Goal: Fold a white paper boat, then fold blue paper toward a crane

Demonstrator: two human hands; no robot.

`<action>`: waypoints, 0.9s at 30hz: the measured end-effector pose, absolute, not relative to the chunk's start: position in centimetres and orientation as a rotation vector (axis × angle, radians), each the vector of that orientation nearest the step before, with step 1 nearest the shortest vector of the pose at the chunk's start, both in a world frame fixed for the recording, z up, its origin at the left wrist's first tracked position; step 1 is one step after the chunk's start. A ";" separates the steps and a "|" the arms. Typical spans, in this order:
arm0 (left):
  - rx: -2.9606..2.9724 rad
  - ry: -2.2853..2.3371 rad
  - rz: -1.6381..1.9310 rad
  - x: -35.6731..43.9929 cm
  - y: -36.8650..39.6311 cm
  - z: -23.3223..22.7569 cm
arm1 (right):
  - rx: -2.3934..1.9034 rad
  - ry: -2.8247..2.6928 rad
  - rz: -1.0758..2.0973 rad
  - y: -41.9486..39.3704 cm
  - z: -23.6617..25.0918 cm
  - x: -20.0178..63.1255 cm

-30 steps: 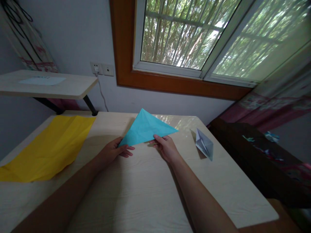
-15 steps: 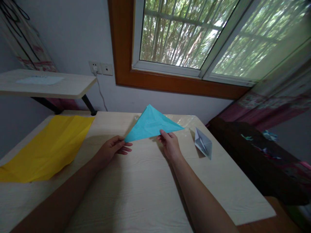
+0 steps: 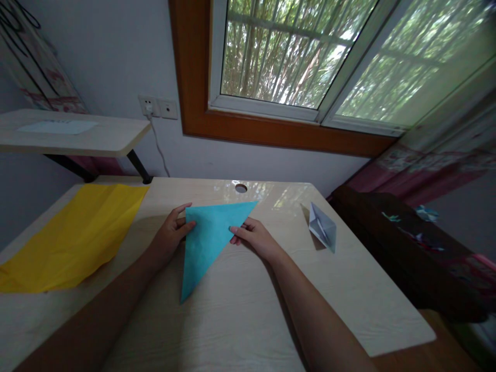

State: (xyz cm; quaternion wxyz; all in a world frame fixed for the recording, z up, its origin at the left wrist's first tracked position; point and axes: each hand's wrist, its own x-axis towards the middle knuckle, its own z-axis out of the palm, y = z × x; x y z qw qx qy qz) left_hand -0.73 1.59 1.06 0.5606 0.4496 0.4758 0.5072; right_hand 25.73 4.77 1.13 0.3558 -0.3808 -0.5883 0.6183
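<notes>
A sheet of turquoise paper [image 3: 207, 232], folded into a triangle, is held up above the pale wooden desk [image 3: 240, 320]. My left hand [image 3: 175, 227] grips its left edge near the upper left corner, thumb in front and fingers mostly behind. On the slanting right edge, my right hand [image 3: 250, 236] pinches the paper between thumb and fingers. One sharp tip points down toward me; another points to the upper right. To the right of my hands, a folded pale grey paper shape [image 3: 322, 227] rests on the desk.
A large yellow sheet [image 3: 77, 237] lies on the desk's left side. Behind it stands a raised shelf [image 3: 77, 142] with a white paper [image 3: 58, 127] on top. Near the back edge is a round cable hole [image 3: 241, 188]. A dark bench [image 3: 403, 248] holds small items at right.
The turquoise triangle has been turned, so its long edge now slants along the lower right. My left hand has shifted its grip to near the upper left corner. The cable hole is uncovered.
</notes>
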 end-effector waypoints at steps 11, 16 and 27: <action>1.029 1.066 1.252 -0.9 1.9 0.4 | -0.822 -1.061 1.430 5.9 1.4 26.5; 1.041 1.081 1.245 -1.0 1.8 0.4 | -0.796 -1.027 1.426 5.9 1.7 26.4; 1.094 1.110 1.238 -0.9 1.6 0.8 | -0.848 -1.020 1.384 6.0 1.7 26.6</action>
